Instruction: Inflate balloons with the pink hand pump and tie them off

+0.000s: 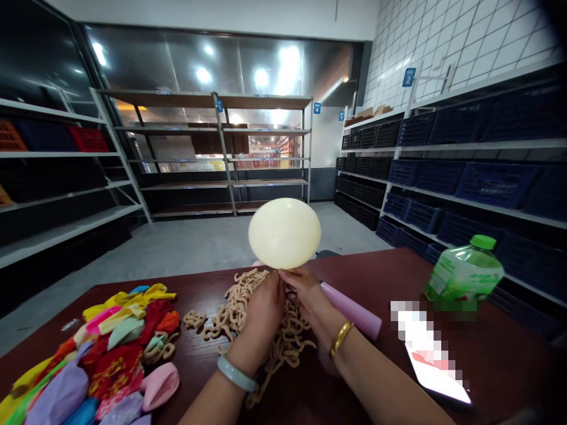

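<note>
A pale yellow inflated balloon (284,233) stands upright above my two hands, over the table's far side. Its neck lies between the fingers of my left hand (268,298) and my right hand (305,289), which are both closed and meet right under it. The neck itself is mostly hidden by the fingers. Below and around my hands lies a heap of beige rubber-band-like loops (290,348). A lilac cylinder (354,310) rests just right of my right hand.
Limp balloons in many colours (117,354) cover the table's left side. On the right are a lit phone (434,360) and a green-capped bottle (465,271). Beyond the dark red table (376,271) stand shelves with crates (496,183) and bare-looking racks (225,153).
</note>
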`<state>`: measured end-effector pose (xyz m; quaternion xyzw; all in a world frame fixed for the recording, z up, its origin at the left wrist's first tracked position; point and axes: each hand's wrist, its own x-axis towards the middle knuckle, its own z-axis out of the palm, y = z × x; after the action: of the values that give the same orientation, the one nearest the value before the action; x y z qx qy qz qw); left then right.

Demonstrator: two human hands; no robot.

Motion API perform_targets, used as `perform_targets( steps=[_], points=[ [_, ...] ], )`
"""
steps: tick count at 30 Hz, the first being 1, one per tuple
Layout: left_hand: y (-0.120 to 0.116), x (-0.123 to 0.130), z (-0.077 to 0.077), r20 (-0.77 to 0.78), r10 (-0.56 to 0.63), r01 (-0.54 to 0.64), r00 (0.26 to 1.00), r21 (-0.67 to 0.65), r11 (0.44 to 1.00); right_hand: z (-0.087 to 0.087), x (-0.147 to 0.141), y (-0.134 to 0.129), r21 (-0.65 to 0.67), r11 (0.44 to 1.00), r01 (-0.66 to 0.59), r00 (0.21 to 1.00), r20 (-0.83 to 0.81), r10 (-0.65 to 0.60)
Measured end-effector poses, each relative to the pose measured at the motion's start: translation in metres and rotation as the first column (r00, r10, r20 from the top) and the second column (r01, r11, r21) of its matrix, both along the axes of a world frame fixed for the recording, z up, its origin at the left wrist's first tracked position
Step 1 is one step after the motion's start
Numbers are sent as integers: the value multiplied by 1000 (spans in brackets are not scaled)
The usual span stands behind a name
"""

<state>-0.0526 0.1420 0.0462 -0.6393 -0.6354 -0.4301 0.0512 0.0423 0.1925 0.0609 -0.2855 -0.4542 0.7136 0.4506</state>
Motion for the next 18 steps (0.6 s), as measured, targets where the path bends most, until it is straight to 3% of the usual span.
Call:
perform_targets(
  steps=[4,9,14,18],
  points=[
    [3,-8,-1,21,84,-83,996,-41,996,1,-15,15,-57,998,28,1000,14,-27],
    [1,-19,6,214,218,-199,952,-106,974,14,-55,68,-3,999,41,993,114,-40],
    [-2,-25,11,266,215,-201,940,-78,976,30,-96,128,54,998,19,946,323,-36],
    [-2,-26,9,298,207,-197,932,-65,978,32,-104,149,161,987,-17,885,462,-60]
  ],
)
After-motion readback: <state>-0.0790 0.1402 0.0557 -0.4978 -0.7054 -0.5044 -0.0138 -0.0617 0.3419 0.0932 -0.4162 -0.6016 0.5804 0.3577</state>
